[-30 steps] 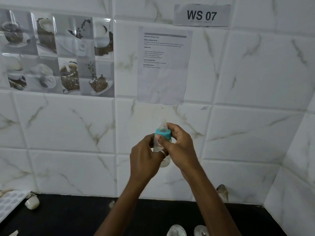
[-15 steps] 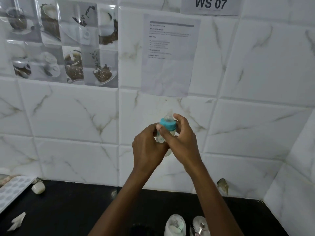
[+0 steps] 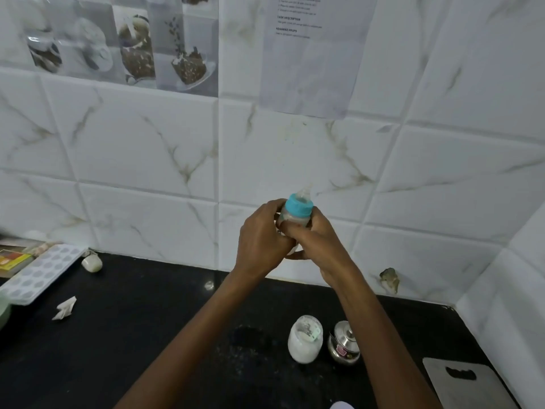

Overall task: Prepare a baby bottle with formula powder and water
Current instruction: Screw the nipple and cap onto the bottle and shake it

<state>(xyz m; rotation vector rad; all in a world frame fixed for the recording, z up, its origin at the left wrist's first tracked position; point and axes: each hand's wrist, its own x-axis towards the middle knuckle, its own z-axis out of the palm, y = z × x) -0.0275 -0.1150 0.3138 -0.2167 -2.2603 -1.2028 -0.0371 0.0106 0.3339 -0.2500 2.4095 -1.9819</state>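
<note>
Baby bottle point(image 3: 295, 215) with the teal collar is held up by both hands in front of the white tiled wall point(image 3: 147, 149), above the black counter point(image 3: 132, 335)

Left hand point(image 3: 261, 236) wraps the bottle body from the left and the right hand point(image 3: 317, 242) from the right, the fingers point(image 3: 274, 206) of both closed around it just under the collar; the clear teat points up and a little to the right, and the body looks cloudy white where it shows between the hands. Below on the counter stand a glass jar of white powder point(image 3: 304, 339) and, just beside it on the right, a small steel pot with a lid point(image 3: 344, 342). At the left edge lie a white moulded tray point(image 3: 41, 271) and a crumpled scrap of paper point(image 3: 64, 308); at the bottom right corner lies a grey cutting board point(image 3: 469, 385)
</note>
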